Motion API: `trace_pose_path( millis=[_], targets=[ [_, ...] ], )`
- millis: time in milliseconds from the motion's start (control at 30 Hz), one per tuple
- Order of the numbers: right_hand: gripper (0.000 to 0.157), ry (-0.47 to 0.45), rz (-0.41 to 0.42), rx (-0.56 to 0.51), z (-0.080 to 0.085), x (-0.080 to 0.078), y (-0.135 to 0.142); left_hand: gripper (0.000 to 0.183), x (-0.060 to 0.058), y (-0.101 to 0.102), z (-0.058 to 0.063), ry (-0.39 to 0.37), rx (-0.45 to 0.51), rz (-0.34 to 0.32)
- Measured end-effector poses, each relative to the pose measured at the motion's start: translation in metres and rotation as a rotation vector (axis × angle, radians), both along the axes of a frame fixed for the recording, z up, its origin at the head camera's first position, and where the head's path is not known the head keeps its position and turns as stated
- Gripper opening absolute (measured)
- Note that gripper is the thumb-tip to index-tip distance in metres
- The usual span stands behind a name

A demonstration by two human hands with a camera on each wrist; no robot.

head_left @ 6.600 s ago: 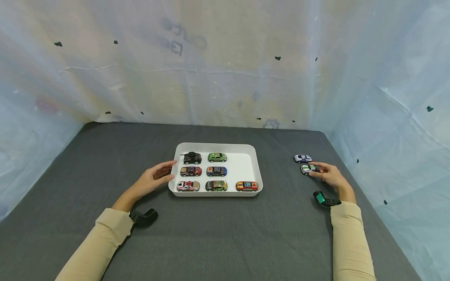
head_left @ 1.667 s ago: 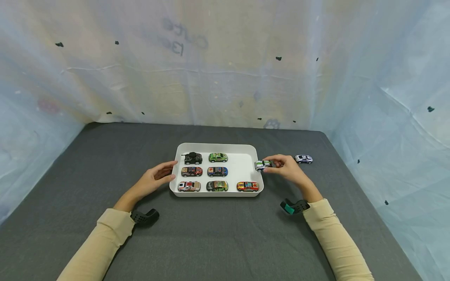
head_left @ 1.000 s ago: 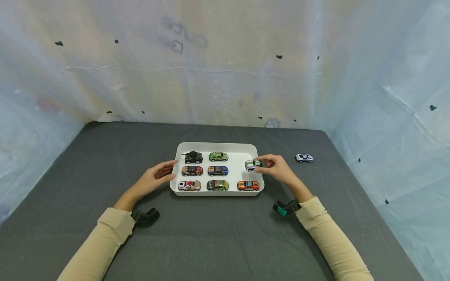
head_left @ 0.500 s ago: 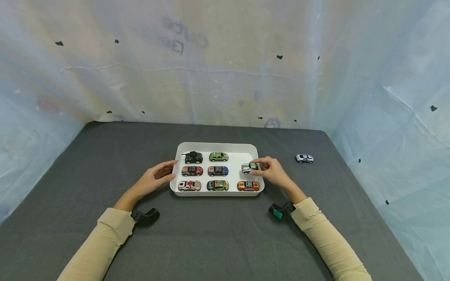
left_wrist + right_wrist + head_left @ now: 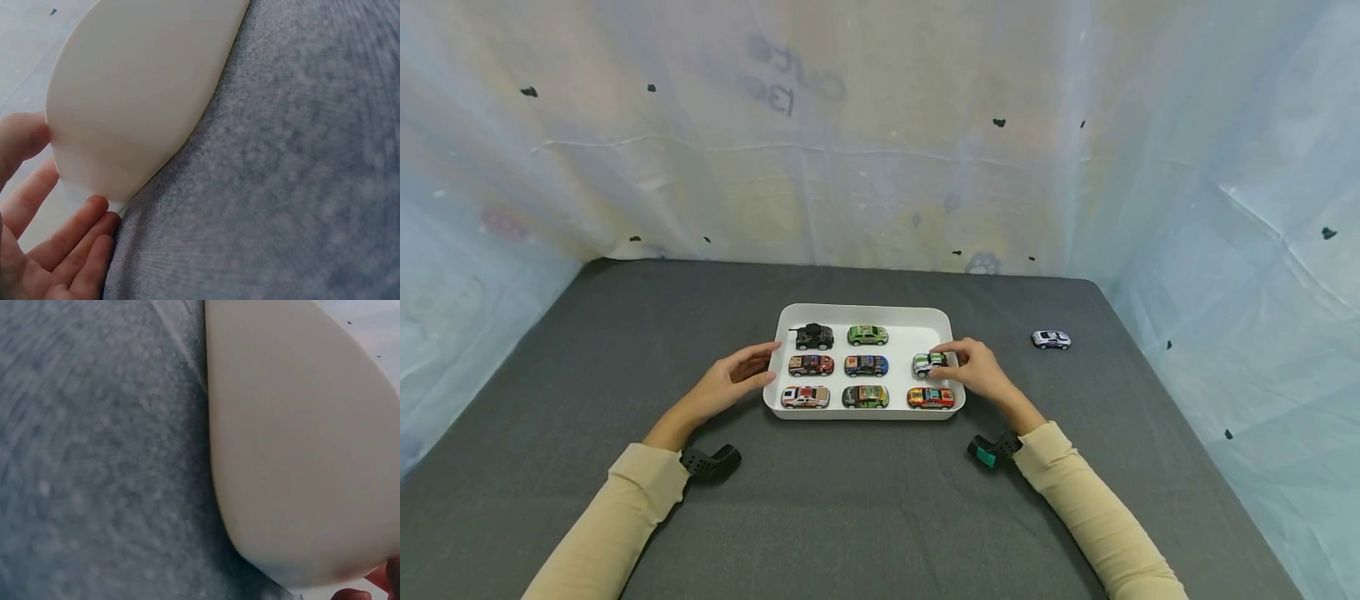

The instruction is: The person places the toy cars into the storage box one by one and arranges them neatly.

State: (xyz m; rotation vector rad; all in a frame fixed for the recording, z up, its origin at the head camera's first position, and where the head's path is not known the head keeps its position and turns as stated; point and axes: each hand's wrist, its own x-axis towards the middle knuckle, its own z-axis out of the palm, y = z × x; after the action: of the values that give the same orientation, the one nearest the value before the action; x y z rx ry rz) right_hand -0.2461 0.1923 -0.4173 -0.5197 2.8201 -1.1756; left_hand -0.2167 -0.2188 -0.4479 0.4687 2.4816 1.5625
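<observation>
In the head view my right hand reaches over the tray's right rim. Its thumb and fingers pinch a white and green toy car, standing just behind a red and yellow toy car. My left hand rests at the left end of the white tray, fingers extended. The left wrist view shows that hand's fingertips against the tray's outer wall. Only bits of the right fingers show at the lower right corner of the right wrist view, past the tray wall; the car is hidden there.
Left in the tray are a black toy vehicle with a gun barrel, a green car, a blue car and several others, in rows. A white and purple toy car lies on the grey cloth, right of the tray.
My right hand has picked up the white and green car from the cloth, carried it left over the rim and lowered it into the tray. The left hand stays at the tray's end.
</observation>
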Motion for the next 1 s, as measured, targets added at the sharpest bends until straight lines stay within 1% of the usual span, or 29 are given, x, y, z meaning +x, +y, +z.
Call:
trace_pose_path(
  millis=[267,500,1000],
  targets=[
    [0.038,-0.016,-0.017,0.023,0.0001,-0.0007,-0.0034,0.057,0.0000,-0.0003,0.0000,0.009,0.005,-0.007],
    [0.039,-0.034,-0.037,0.066,-0.0030,-0.0037,-0.0045,0.058,0.0004,-0.0003,0.0007,0.002,0.003,-0.003],
    [0.038,-0.079,-0.035,0.136,0.0008,-0.0036,-0.0072,0.058,0.0009,0.0009,0.0018,-0.007,0.005,-0.002]
  ],
)
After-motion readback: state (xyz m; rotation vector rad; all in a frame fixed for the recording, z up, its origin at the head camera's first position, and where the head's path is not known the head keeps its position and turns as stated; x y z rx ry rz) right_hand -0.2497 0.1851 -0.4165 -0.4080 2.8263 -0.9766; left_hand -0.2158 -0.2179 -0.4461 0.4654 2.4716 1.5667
